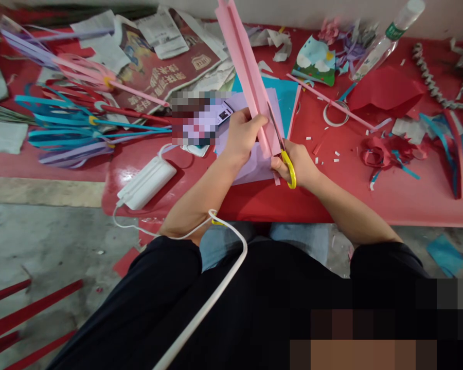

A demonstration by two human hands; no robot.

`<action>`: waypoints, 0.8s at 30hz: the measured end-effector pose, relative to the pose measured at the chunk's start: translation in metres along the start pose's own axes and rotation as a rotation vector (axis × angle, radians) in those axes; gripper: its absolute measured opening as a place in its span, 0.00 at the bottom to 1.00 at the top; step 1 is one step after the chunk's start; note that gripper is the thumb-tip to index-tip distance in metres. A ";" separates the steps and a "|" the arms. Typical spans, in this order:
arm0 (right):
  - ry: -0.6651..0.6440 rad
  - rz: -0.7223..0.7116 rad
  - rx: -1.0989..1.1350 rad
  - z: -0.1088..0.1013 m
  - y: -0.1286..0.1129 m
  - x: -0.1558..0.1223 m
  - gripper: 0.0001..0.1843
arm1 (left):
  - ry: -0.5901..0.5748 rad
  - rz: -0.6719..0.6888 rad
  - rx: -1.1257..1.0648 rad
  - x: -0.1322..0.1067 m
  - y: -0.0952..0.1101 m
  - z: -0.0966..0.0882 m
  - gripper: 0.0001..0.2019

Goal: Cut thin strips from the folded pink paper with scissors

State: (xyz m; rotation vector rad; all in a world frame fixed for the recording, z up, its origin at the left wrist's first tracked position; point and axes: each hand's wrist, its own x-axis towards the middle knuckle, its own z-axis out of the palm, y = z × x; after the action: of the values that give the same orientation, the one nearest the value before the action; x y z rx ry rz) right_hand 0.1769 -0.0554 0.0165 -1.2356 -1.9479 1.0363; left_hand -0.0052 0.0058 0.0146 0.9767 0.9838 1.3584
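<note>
The left hand (242, 134) grasped a folded strip of pink paper (247, 61), its thumb laid across the front. The right hand (299, 163) gripped a pair of scissors (288, 164) by its yellow handle, the thumb beside the paper's lower end. The blades ran along the right edge of the strip; whether they were parted could not be told. The strip was held at a slant above purple sheets (250, 172) and a blue sheet (289, 103), which lay on the red table (200, 190). Left of the sheets were a phone (226, 114), partly blurred, and, nearer the table's front edge, a white power bank (148, 182) with a cable (231, 280). Blue paper loops (54, 123) lay farther left, near a newspaper (177, 72). To the right were a roll of tape (332, 125), red paper (386, 92) and a tilted clear bottle (386, 43).
</note>
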 end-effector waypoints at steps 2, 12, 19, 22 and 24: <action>0.010 0.003 -0.005 0.000 0.000 -0.001 0.46 | 0.010 -0.012 0.017 -0.001 0.001 0.001 0.13; 0.074 0.118 0.099 0.009 0.000 -0.003 0.46 | 0.019 0.003 0.088 -0.001 0.002 0.000 0.11; 0.060 0.162 0.098 0.009 0.000 -0.003 0.46 | 0.004 0.018 0.084 -0.002 0.003 0.001 0.10; 0.044 0.143 0.110 0.007 -0.002 -0.004 0.45 | 0.021 0.002 0.099 -0.002 0.004 0.001 0.11; 0.040 0.102 0.098 0.006 -0.003 -0.004 0.45 | 0.037 -0.021 0.109 -0.002 0.005 0.000 0.14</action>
State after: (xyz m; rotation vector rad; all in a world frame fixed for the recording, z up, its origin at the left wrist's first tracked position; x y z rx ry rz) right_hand 0.1723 -0.0620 0.0160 -1.3028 -1.7979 1.1356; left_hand -0.0062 0.0035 0.0193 1.0230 1.1026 1.3209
